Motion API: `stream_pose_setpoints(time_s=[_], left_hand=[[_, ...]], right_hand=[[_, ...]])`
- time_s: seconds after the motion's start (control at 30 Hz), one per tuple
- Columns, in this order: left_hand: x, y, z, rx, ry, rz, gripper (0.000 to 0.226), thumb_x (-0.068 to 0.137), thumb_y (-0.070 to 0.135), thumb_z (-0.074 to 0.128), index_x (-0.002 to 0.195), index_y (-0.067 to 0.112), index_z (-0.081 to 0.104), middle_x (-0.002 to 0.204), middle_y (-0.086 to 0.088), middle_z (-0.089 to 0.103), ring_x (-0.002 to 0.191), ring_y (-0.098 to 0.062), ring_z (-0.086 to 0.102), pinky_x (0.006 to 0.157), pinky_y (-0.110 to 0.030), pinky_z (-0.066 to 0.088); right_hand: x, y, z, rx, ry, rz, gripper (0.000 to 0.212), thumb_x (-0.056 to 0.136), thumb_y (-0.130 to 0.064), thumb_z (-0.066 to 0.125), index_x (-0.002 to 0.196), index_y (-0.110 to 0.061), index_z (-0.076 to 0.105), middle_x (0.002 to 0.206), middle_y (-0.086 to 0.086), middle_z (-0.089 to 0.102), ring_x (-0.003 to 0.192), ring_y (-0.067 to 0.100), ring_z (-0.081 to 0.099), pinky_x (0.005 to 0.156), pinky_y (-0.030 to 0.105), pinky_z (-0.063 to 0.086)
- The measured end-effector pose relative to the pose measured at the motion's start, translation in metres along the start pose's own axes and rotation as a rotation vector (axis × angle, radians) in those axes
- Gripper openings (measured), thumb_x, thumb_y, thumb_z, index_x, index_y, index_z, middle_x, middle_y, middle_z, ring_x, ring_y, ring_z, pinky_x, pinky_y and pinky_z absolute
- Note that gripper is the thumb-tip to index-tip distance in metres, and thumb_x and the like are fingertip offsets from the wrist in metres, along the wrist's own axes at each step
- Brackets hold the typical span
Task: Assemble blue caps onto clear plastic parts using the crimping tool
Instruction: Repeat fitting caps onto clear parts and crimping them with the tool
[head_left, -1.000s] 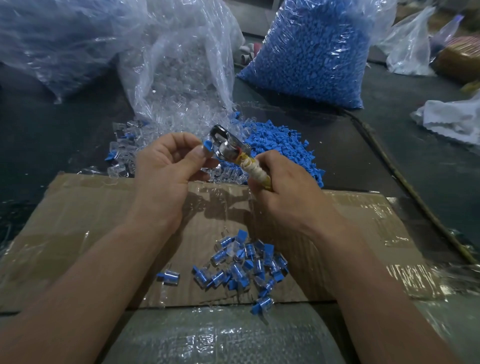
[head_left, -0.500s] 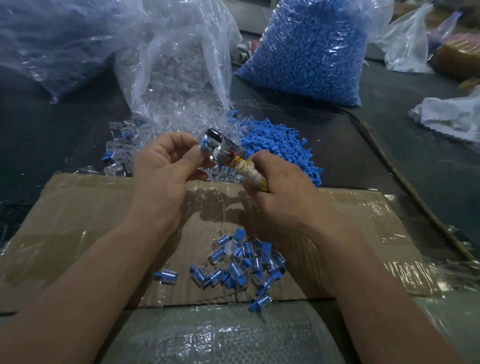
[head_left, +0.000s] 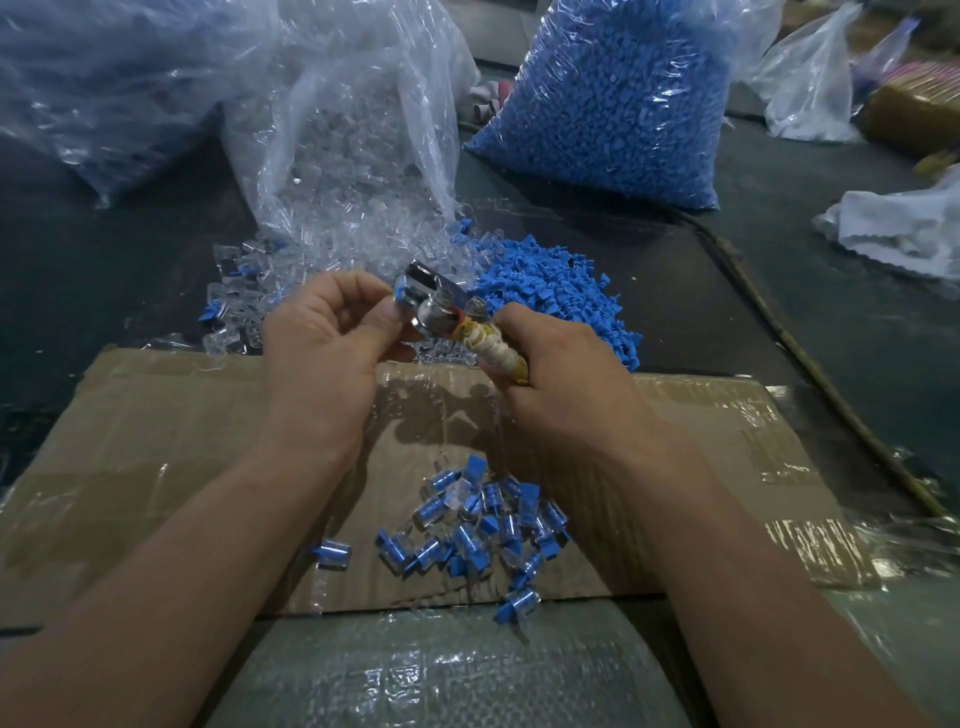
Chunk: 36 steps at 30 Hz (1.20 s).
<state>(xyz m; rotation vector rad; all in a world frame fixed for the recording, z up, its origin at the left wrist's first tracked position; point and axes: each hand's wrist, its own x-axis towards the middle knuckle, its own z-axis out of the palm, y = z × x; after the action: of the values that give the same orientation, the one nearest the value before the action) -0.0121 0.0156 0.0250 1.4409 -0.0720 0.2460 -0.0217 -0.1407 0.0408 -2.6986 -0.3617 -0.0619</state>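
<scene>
Blue cap (head_left: 401, 297) is pinched between thumb and forefinger of the left hand (head_left: 322, 353), above the far edge of the cardboard sheet (head_left: 156, 441), right against the metal head of the crimping tool (head_left: 441, 306). The right hand (head_left: 561, 374) has its fingers curled round the wrapped handle. The tool's long axis runs from it up and leftward to the cap, so the squeeze belongs to the right hand. The clear part I cannot make out. Compared with a second ago, hands and tool have hardly moved. Finished pieces (head_left: 467, 525) lie on the cardboard's near half.
</scene>
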Motion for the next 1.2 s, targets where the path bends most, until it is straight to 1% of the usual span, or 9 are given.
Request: stream_pose_setpoints(time_s=[0.27,0.37,0.5,0.77,0.87,0.97,1.07,1.13,1.2], left_hand=[[0.0,0.003,0.0,0.008,0.018,-0.01,0.015,0.084,0.0,0.058,0.077,0.014,0.058,0.066,0.004,0.064,0.059,-0.005,0.062,0.056,-0.015,0.052],[0.0,0.003,0.0,0.007,0.017,-0.016,0.015,0.084,0.0,0.059,0.077,0.014,0.059,0.066,0.004,0.064,0.059,-0.005,0.062,0.057,-0.015,0.052],[-0.001,0.003,0.0,-0.028,0.021,-0.058,0.015,0.083,0.0,0.058,0.077,0.014,0.059,0.064,0.005,0.066,0.062,-0.006,0.064,0.057,-0.015,0.052],[0.006,0.005,-0.007,-0.076,0.037,-0.093,0.016,0.084,-0.001,0.058,0.075,0.012,0.059,0.059,0.003,0.066,0.057,-0.009,0.065,0.053,-0.015,0.05],[0.008,0.005,-0.008,-0.106,0.034,-0.121,0.018,0.082,-0.002,0.057,0.071,0.012,0.059,0.056,0.001,0.065,0.054,-0.012,0.063,0.05,-0.017,0.049],[0.008,0.006,-0.008,-0.129,0.029,-0.144,0.018,0.081,-0.003,0.058,0.069,0.011,0.059,0.054,0.001,0.064,0.051,-0.012,0.062,0.048,-0.018,0.049],[0.008,0.011,-0.011,-0.15,-0.065,-0.174,0.007,0.074,0.007,0.065,0.07,0.01,0.061,0.057,0.0,0.066,0.052,-0.013,0.063,0.047,-0.017,0.049],[0.003,0.016,-0.013,-0.122,-0.216,-0.196,0.009,0.061,0.017,0.069,0.068,0.012,0.066,0.061,-0.003,0.067,0.051,-0.013,0.062,0.046,-0.018,0.048],[-0.004,0.02,-0.013,-0.099,-0.381,-0.237,0.013,0.052,0.019,0.073,0.064,0.016,0.069,0.06,-0.004,0.066,0.048,-0.012,0.06,0.044,-0.018,0.047]], right_hand=[[-0.001,-0.001,0.003,0.002,0.05,-0.004,0.015,0.083,-0.029,0.055,0.092,-0.027,0.043,0.083,-0.007,0.048,0.074,0.014,0.047,0.064,0.027,0.029],[0.0,0.0,0.005,-0.034,0.065,-0.003,0.022,0.084,-0.029,0.056,0.104,-0.022,0.05,0.087,-0.008,0.046,0.077,0.011,0.042,0.068,0.026,0.028],[0.001,0.003,0.006,-0.03,0.065,0.007,0.032,0.085,-0.023,0.058,0.116,-0.019,0.05,0.093,-0.009,0.044,0.083,0.009,0.041,0.072,0.024,0.029],[0.002,0.011,-0.001,0.028,0.135,0.017,0.027,0.086,-0.018,0.058,0.112,-0.017,0.053,0.091,-0.007,0.048,0.08,0.011,0.044,0.068,0.025,0.027],[0.002,0.018,-0.006,0.003,0.124,0.059,0.023,0.085,-0.021,0.059,0.107,-0.019,0.054,0.09,-0.005,0.051,0.08,0.015,0.046,0.066,0.027,0.029],[0.002,0.023,-0.01,-0.089,0.08,0.072,0.025,0.082,-0.033,0.061,0.102,-0.021,0.054,0.092,-0.004,0.052,0.083,0.015,0.048,0.069,0.03,0.036],[0.002,0.024,-0.011,-0.158,0.047,0.06,0.034,0.076,-0.042,0.065,0.103,-0.022,0.057,0.094,-0.004,0.055,0.086,0.014,0.049,0.071,0.029,0.036],[0.003,0.021,-0.009,-0.186,-0.002,0.036,0.039,0.073,-0.047,0.068,0.102,-0.023,0.058,0.093,-0.005,0.054,0.087,0.014,0.05,0.071,0.029,0.036],[0.003,0.018,-0.007,-0.204,-0.066,0.017,0.048,0.069,-0.052,0.07,0.104,-0.023,0.057,0.092,-0.006,0.052,0.087,0.012,0.048,0.072,0.028,0.035]])
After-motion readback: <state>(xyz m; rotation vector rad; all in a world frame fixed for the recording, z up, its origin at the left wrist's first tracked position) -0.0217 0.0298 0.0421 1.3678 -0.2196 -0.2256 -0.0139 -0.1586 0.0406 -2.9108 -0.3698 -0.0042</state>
